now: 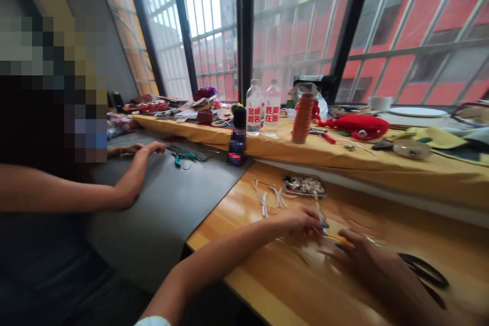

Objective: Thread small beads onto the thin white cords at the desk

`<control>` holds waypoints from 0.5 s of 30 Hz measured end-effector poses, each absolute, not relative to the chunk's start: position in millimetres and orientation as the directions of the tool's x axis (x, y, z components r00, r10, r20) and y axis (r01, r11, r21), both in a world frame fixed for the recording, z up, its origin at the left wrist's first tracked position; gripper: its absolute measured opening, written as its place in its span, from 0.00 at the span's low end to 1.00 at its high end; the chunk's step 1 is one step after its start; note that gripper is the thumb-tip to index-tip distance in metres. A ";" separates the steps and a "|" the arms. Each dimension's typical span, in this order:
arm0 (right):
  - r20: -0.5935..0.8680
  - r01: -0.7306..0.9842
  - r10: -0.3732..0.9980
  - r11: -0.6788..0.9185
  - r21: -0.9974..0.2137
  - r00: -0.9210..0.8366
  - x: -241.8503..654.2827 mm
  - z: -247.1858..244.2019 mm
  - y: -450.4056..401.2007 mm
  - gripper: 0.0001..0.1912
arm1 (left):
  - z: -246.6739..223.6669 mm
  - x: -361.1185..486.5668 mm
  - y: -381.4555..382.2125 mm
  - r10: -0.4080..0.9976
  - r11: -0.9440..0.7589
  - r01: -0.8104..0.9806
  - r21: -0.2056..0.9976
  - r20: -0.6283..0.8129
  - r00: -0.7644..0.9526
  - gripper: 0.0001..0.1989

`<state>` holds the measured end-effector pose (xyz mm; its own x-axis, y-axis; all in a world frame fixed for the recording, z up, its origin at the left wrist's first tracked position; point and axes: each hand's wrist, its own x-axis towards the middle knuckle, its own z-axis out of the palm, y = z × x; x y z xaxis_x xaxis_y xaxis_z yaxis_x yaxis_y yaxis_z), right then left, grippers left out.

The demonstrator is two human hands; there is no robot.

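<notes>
From the head camera, your two hands rest on a wooden table [267, 275], just in front of a small tray of beads [303, 185]. Your left hand [300, 221] lies nearest the tray, its fingers pinched narrowly around a thin white stick [319, 212]. Your right hand [362, 254] sits just right of the left, blurred, so its finger state cannot be told. White strips [264, 199] lie left of the tray. Black scissors [426, 272] lie well right of the tray. Behind the tray stands an orange thread spool [302, 118], with two water bottles [263, 108] to its left. Far left of the tray, another person's hand [147, 148] rests on a grey mat [164, 214].
</notes>
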<state>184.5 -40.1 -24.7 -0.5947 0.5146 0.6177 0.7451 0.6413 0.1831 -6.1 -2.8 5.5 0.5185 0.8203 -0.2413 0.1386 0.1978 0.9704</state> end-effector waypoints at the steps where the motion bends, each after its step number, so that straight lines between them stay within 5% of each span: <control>1: 0.563 0.732 0.537 0.653 0.194 -0.629 182.9 -21.6 -40.8 0.15 | 6.1 -6.4 -3.7 0.819 0.213 0.149 0.966 -0.260 0.511 0.07; 7: 0.455 0.776 0.647 0.601 0.189 -0.612 180.7 -10.0 -50.8 0.12 | 10.9 -7.8 -9.1 0.832 0.212 0.192 0.958 -0.280 0.479 0.08; 15: 0.447 0.748 0.628 0.644 0.162 -0.637 179.2 -3.7 -56.0 0.14 | 12.5 -7.1 -10.2 0.836 0.224 0.240 0.945 -0.313 0.451 0.08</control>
